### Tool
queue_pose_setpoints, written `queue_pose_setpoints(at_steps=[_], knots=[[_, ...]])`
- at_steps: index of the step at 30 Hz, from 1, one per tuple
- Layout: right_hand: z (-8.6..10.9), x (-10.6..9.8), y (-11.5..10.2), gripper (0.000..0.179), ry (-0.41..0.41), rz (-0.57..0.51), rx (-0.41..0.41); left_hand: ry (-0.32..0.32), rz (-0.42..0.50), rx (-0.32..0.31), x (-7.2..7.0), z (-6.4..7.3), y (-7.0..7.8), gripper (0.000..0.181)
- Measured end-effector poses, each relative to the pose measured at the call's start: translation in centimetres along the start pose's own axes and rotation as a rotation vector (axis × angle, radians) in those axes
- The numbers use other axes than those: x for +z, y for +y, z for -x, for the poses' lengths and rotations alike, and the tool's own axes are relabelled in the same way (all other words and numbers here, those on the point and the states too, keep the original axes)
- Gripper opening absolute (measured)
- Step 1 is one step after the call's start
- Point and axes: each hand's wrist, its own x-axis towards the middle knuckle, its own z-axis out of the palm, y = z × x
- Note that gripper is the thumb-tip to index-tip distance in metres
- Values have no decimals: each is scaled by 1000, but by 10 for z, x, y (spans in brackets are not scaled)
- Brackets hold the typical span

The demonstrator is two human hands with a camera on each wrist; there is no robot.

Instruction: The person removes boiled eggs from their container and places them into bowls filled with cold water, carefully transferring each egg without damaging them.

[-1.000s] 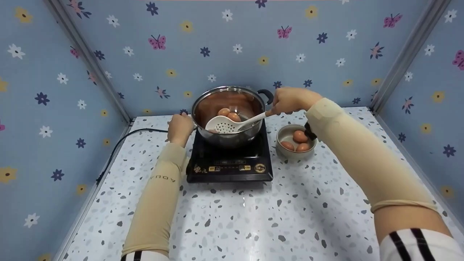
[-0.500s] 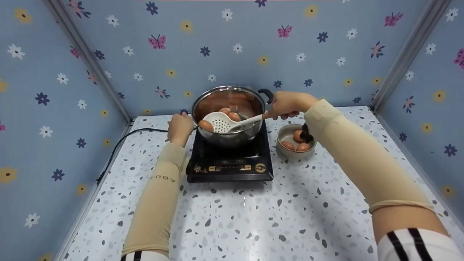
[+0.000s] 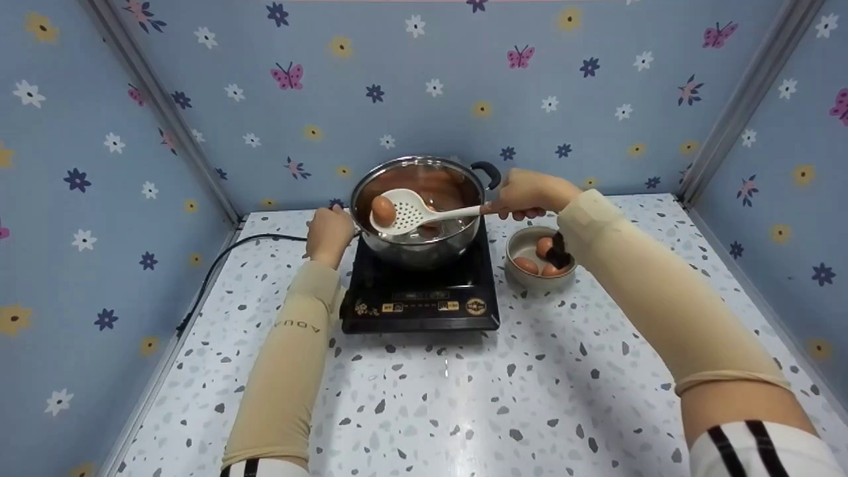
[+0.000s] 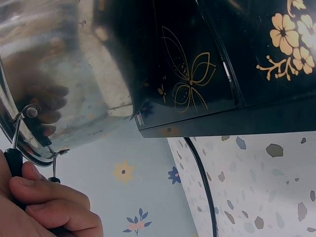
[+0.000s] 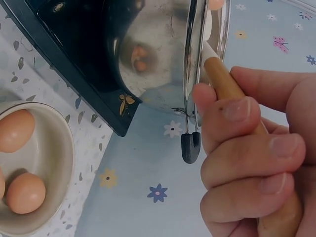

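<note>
My right hand grips the wooden handle of a white slotted spoon, fingers curled round it in the right wrist view. On the spoon's perforated bowl lies one brown egg, held over the mouth of a steel pot. Other eggs in the pot are mostly hidden behind the spoon. My left hand holds the pot's black left handle, its fingers wrapped round it in the left wrist view. To the right, a beige bowl contains several brown eggs.
Under the pot is a black induction cooker, its power cord running off to the left. The pot's black right handle sticks out near my right hand. Patterned wall panels enclose the speckled table at the back and sides.
The slotted spoon has risen inside the pot, lifting an egg on its bowl. That egg was mostly hidden a second ago. My left hand has stayed on the pot's handle.
</note>
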Motion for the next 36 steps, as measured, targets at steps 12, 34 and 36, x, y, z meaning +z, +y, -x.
queue_pose_setpoints(at_steps=[12,34,36], knots=[[7,2,10,38,49,-90,20,2,-5,11,1,0,0,55],[34,-2,30,31,105,-200,58,-35,22,30,-2,0,-4,56],[37,-3,31,28,101,-215,64,-32,22,24,-2,0,-3,55]])
